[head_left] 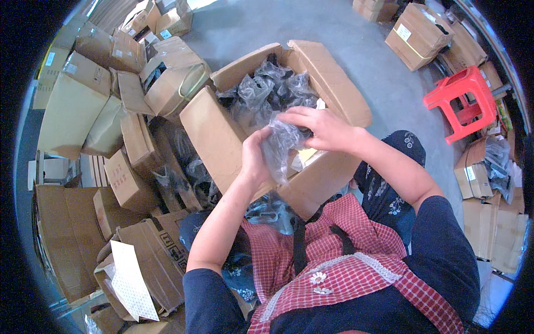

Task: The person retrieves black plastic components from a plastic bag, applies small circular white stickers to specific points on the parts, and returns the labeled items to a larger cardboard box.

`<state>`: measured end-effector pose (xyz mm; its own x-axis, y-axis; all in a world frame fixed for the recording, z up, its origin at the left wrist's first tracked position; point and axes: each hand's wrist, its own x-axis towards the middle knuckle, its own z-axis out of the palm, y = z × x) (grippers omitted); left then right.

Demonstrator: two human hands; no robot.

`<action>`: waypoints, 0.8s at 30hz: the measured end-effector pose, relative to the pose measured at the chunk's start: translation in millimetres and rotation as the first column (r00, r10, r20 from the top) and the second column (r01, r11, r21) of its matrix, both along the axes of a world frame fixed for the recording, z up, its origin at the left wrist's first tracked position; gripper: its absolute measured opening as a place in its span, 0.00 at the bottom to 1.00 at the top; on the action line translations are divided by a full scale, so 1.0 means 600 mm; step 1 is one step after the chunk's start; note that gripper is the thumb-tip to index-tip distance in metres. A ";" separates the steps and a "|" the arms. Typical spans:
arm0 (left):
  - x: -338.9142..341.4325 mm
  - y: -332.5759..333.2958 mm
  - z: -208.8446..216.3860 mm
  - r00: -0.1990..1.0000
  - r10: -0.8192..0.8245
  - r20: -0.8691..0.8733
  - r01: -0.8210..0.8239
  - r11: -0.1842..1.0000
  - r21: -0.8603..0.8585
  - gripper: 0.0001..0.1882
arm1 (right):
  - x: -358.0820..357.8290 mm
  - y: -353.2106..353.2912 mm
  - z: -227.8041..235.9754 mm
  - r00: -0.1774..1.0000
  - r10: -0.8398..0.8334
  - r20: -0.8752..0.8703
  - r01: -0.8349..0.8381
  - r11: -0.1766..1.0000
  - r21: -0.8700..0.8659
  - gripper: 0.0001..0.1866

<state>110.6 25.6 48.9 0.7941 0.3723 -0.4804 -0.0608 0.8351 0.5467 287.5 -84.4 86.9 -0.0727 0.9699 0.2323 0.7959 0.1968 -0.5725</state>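
Between my two hands is a clear plastic bag (278, 146), crumpled, with something dark inside that I cannot make out. My left hand (256, 153) grips its left side, fingers curled round it. From the right, my right hand (320, 127) closes on the bag's upper edge. Both hands are above the near side of an open cardboard box (334, 83) whose flaps are spread outward. Inside the box lie several bagged dark items (267, 83) in clear plastic. Pale paper (303, 158) shows just below my right hand.
Stacked cardboard boxes (133, 183) crowd the left, some open with plastic bags inside. A red plastic stool (461, 103) stands at the right, near more cartons (420, 36). A white sheet (132, 281) leans on a carton at lower left. Grey floor (239, 25) extends beyond the box.
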 end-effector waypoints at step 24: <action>-0.041 0.047 -0.192 0.786 0.228 -0.575 0.555 -0.669 0.494 0.24 | 0.120 0.020 -0.018 0.243 -0.478 -0.844 0.371 0.850 -0.374 0.18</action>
<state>86.0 53.6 -66.5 0.9616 0.2715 0.0406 0.2671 -0.9594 0.0907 359.2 -72.5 76.0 0.5502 0.8076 -0.2121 -0.2464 -0.0857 -0.9654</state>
